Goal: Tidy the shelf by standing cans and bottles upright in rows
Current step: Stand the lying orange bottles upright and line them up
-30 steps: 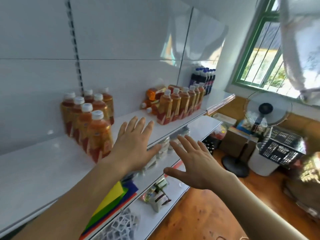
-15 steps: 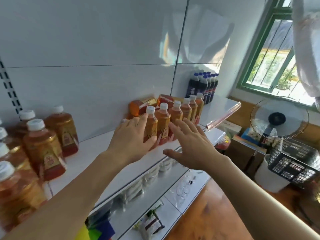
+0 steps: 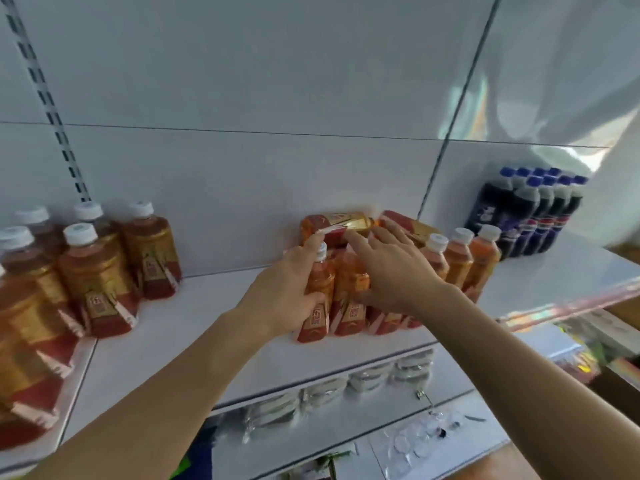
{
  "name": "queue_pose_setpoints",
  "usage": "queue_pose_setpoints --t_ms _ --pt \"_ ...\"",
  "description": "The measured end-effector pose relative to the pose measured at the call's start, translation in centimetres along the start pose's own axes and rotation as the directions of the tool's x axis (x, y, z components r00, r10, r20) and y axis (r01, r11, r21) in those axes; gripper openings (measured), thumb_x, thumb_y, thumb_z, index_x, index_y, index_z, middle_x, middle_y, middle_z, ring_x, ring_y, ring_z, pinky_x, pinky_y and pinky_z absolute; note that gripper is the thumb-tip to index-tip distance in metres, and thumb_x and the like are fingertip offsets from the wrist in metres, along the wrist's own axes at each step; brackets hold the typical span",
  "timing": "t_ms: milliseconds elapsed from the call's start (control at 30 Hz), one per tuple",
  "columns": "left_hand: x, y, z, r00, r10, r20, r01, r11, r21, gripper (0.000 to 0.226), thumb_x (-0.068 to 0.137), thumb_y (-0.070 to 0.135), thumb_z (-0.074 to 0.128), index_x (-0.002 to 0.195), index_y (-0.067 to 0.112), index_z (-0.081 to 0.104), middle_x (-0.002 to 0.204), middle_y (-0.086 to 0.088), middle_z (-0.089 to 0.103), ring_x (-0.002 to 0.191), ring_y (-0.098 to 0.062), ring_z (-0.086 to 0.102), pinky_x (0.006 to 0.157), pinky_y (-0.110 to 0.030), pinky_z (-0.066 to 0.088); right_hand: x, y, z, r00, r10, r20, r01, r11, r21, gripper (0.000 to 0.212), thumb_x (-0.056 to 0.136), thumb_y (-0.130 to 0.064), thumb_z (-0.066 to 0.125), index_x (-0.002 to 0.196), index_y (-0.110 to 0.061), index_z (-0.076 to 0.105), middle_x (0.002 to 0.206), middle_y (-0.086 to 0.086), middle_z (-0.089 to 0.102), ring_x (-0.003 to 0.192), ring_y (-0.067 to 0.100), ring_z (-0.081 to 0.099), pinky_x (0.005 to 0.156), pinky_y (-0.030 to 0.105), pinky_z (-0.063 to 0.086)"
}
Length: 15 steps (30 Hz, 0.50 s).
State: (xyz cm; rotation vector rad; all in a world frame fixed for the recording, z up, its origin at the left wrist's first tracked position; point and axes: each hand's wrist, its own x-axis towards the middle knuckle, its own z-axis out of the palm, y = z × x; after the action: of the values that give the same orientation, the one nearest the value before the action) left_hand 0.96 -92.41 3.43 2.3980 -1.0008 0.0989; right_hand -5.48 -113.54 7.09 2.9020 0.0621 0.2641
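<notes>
A row of upright orange tea bottles (image 3: 458, 263) with white caps stands mid-shelf on the white shelf (image 3: 194, 327). Behind the row, two tea bottles lie on their sides against the back wall, one (image 3: 341, 220) to the left and one (image 3: 410, 226) to the right. My left hand (image 3: 282, 289) is wrapped around the leftmost upright bottle (image 3: 317, 306), thumb across its front. Over the tops of the row, my right hand (image 3: 393, 271) is spread with its fingers apart; its fingertips reach the left lying bottle. Both hands hide much of the row.
Another group of upright tea bottles (image 3: 100, 282) stands at the left. Dark cola bottles (image 3: 533, 216) with blue caps stand at the back right. Bare shelf lies between the two tea groups. A lower shelf (image 3: 367, 375) holds clear packaged goods.
The view has swung right and closer to the middle bottles. Both hands moved forward from the shelf edge; the left closed on the end bottle, the right reached over the row.
</notes>
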Motion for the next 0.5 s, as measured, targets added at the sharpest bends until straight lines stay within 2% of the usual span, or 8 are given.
queue_pose_setpoints --t_ms 67,100,167,233,400,500 --pt "-0.7 -0.2 -0.7 1.000 -0.020 -0.013 0.020 1.000 0.001 0.096 0.094 0.031 0.076 0.159 0.044 0.006 0.162 0.002 0.040 0.136 -0.025 0.055 0.110 -0.044 0.049 0.6 0.2 0.0 0.997 -0.043 -0.058 0.046 0.998 0.046 0.098 0.078 -0.067 0.079 0.154 -0.031 0.029 0.124 -0.004 0.073 0.135 0.024 0.058 0.133 0.050 0.013" --pt "-1.1 -0.5 -1.1 0.999 -0.034 -0.009 0.034 0.999 0.009 0.095 0.094 0.031 0.076 0.159 0.044 0.007 0.163 0.002 0.040 0.136 -0.026 0.056 0.110 -0.045 0.049 0.8 0.1 -0.2 0.996 -0.065 -0.069 0.070 0.996 0.062 0.096 0.077 -0.068 0.079 0.152 -0.031 0.032 0.113 -0.006 0.074 0.124 0.022 0.063 0.132 0.048 0.015" --pt "-2.5 -1.4 -2.0 0.997 -0.079 0.005 0.078 0.996 0.032 0.095 0.095 0.033 0.075 0.159 0.047 0.007 0.164 0.003 0.039 0.135 -0.026 0.057 0.108 -0.045 0.050 1.1 -0.7 -0.7 0.991 -0.109 -0.073 0.115 0.990 0.083 0.096 0.077 -0.069 0.079 0.151 -0.032 0.032 0.103 -0.007 0.073 0.115 0.022 0.065 0.130 0.046 0.023" --pt "-4.0 -2.5 -3.5 0.992 -0.127 0.005 0.126 0.989 0.077 0.095 0.094 0.036 0.075 0.159 0.050 0.007 0.165 0.004 0.039 0.135 -0.026 0.057 0.107 -0.043 0.051 1.6 -2.6 -1.1 0.987 -0.139 -0.080 0.150 0.978 0.142 0.095 0.078 -0.069 0.079 0.152 -0.031 0.032 0.097 -0.010 0.069 0.114 0.023 0.065 0.129 0.045 0.027" --pt "-7.9 -5.3 -7.4 0.971 -0.237 -0.018 0.237 0.956 0.174 0.096 0.095 0.037 0.075 0.161 0.047 0.005 0.168 0.003 0.035 0.139 -0.027 0.055 0.109 -0.047 0.049 4.5 -8.9 -1.0 0.960 -0.240 -0.145 0.269 0.933 0.238 0.096 0.080 -0.067 0.080 0.153 -0.035 0.028 0.116 -0.002 0.075 0.121 0.025 0.065 0.128 0.046 0.024" --pt "-9.8 -7.4 -9.2 0.952 -0.297 -0.076 0.306 0.925 0.225 0.098 0.092 0.039 0.078 0.161 0.043 0.008 0.165 0.001 0.040 0.137 -0.028 0.056 0.105 -0.046 0.051 6.5 -12.3 -0.8 0.936 -0.290 -0.196 0.337 0.902 0.270 0.096 0.081 -0.065 0.079 0.156 -0.034 0.026 0.110 -0.002 0.074 0.116 0.026 0.066 0.126 0.045 0.027"
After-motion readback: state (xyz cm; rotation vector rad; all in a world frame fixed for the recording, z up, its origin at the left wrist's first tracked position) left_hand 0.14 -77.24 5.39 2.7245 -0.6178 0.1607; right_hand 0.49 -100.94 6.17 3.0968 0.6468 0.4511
